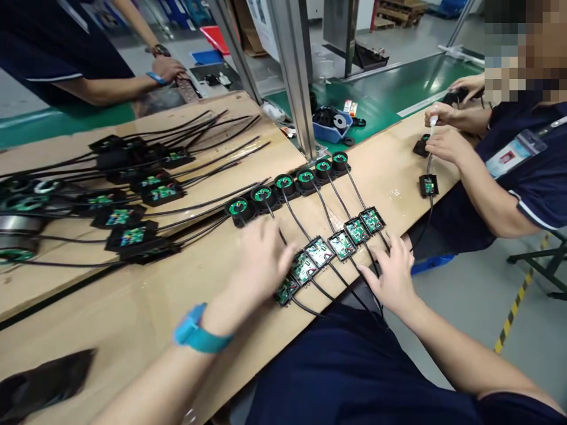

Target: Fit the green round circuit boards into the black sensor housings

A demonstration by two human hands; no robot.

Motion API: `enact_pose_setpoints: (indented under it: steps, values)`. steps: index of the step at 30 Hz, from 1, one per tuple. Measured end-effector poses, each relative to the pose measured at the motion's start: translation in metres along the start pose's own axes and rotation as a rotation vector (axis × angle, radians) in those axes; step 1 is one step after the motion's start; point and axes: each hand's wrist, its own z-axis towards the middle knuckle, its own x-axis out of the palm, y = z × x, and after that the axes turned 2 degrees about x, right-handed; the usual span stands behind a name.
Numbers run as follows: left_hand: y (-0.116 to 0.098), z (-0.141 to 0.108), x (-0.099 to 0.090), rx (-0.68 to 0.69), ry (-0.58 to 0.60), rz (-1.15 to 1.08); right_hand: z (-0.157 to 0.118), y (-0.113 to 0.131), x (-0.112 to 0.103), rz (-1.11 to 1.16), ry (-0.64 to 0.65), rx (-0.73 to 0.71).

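Several round black housings with green boards (284, 184) stand in a slanting row on the cardboard-covered table (146, 330). Black cables run from them to a row of open rectangular black boxes with green circuit boards (319, 251). My left hand (261, 260), somewhat blurred, is over the left end of the box row; its fingers are apart and partly hide a cable. Beside the right-hand boxes, my right hand (392, 274) has spread fingers near the cables that hang over the table's front edge. Nothing is held in it.
More wired black boxes (133, 233) lie piled at the left. A metal post (295, 77) rises behind the row, by a blue bin (332, 127). At the right, a person's hands (447, 141) work on another box. A black pouch (48, 383) lies front left.
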Motion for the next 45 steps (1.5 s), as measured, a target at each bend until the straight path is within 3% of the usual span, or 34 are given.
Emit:
enact_pose_setpoints:
  steps: [3,5,8,11,15,19,25,35,40,45]
  values:
    - [-0.056,-0.015,0.014,0.124,0.162,-0.001,0.021,-0.003,0.008,-0.008,0.109,-0.025]
    - [-0.073,-0.018,0.026,0.137,0.199,0.013,0.029,0.003,0.012,0.011,0.154,-0.034]
    - [-0.069,-0.02,0.035,0.13,0.198,0.03,0.035,0.015,0.015,-0.019,0.233,-0.096]
    - [-0.057,-0.023,0.03,0.105,0.204,0.036,0.039,0.022,0.016,0.016,0.264,-0.153]
    - [-0.064,-0.019,0.02,0.061,0.155,0.053,0.046,0.013,0.017,0.135,0.201,-0.173]
    - [-0.077,-0.006,0.027,0.213,0.204,0.0,0.052,-0.002,0.021,0.049,0.131,-0.119]
    - [-0.072,0.003,0.043,0.254,0.235,-0.064,0.061,-0.005,0.021,0.032,0.224,-0.171]
    - [-0.072,0.0,0.045,0.26,0.181,-0.156,0.071,-0.009,0.015,0.021,0.211,-0.164]
    - [-0.089,0.015,0.04,0.241,0.182,-0.19,0.095,-0.043,-0.002,0.104,0.178,-0.158]
    - [-0.14,0.055,0.055,0.154,0.227,-0.158,0.136,-0.115,-0.01,0.028,0.139,-0.205]
